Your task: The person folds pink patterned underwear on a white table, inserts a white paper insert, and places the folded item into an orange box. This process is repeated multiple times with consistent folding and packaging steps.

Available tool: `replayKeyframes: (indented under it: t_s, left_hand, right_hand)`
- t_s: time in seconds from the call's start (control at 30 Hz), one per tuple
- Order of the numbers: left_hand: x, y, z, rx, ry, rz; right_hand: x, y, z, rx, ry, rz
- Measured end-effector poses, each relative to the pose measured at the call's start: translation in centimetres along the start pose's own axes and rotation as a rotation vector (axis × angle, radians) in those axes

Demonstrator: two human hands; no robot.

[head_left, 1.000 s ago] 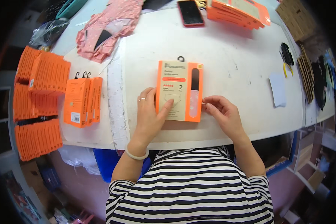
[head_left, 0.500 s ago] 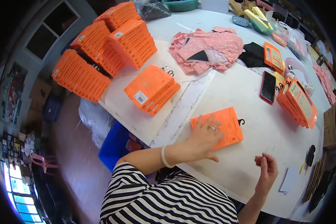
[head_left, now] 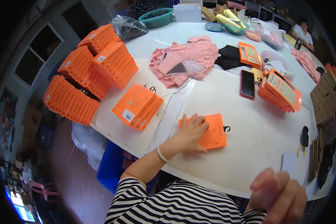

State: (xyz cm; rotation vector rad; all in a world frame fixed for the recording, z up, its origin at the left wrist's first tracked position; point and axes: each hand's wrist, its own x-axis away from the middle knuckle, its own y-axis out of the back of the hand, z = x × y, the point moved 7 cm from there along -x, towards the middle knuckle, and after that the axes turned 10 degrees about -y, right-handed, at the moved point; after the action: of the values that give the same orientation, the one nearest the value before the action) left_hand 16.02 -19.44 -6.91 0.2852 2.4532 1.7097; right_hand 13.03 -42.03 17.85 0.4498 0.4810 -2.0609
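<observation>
My left hand (head_left: 192,132) grips an orange package (head_left: 214,134) lying on the white table, its fingers curved over the package and thumb at the near edge. A black hook sticks out from the package's right side. My right hand (head_left: 278,192) is raised close to the camera at lower right, blurred, fingers partly bent; whether anything is between them is unclear. Left of the held package lies a short pile of similar orange packages (head_left: 134,106), with several tall stacks (head_left: 71,100) beyond it.
Pink fabric (head_left: 183,61), black cloth (head_left: 227,56), a phone (head_left: 247,84) and more orange packages (head_left: 278,93) lie farther back. Yellow-handled pliers (head_left: 301,145) and white paper (head_left: 288,162) are at right. A blue bin (head_left: 108,164) is below the near edge. A seated person (head_left: 302,35) is at back right.
The package has flipped from printed front to plain orange back. My left hand has moved over it; my right hand has left it and risen toward the camera. The view has swung.
</observation>
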Motion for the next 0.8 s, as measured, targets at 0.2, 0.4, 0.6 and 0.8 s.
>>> replayKeyframes:
  t_s: [0.2, 0.4, 0.6, 0.8]
  left_hand:
    - [1.6, 0.0, -0.6, -0.014, 0.039, -0.093]
    - [5.5, 7.2, 2.0, -0.223, 0.158, -0.357]
    - [11.0, 16.8, 10.2, -0.29, 0.479, -0.473]
    - [16.4, 16.1, 17.1, -0.222, 0.739, -0.329]
  right_hand:
    - [1.5, -2.1, -0.4, -0.411, 0.08, 0.112]
    - [-1.8, -1.0, -0.8, -0.537, 0.108, 0.626]
    - [-1.3, -1.1, -0.1, -0.484, 0.092, 0.662]
    - [-1.9, -0.4, -3.8, 0.064, 0.133, 0.146]
